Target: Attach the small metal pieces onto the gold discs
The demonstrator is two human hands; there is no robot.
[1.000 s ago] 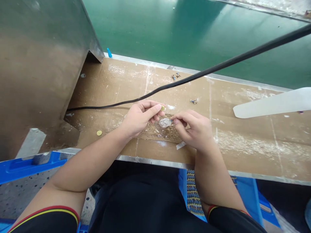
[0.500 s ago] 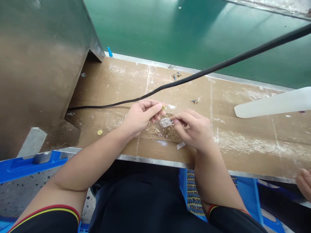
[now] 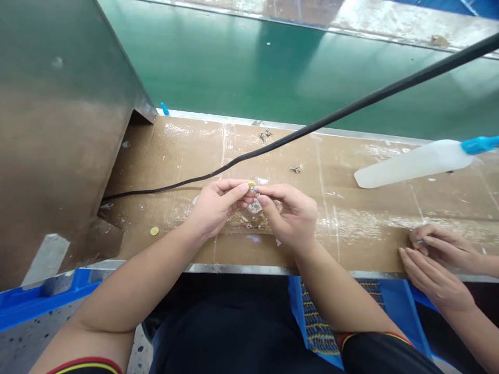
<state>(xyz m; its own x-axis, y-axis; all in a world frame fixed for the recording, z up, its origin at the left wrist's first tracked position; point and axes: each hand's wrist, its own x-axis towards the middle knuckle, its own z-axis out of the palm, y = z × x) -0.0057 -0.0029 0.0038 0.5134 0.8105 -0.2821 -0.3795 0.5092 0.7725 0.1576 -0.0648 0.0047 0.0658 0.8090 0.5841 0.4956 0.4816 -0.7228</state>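
Note:
Between thumb and fingers, my left hand pinches a small round yellow disc. My right hand is closed on a tiny bluish part, held against or right beside the disc; I cannot tell whether they touch. Just below the fingertips, a clear, glossy lump lies on the cardboard, partly hidden by my hands. Another yellow disc rests flat to the left of my left forearm.
A black cable crosses the cardboard-covered bench. Small metal parts lie beyond my hands. A white bottle lies at right, near a co-worker's hands. A metal housing stands left; a blue crate sits below.
My right hand has moved from the clear lump up to the disc in my left hand, bringing the tiny bluish part. The view has shifted, and a co-worker's two hands now show at right.

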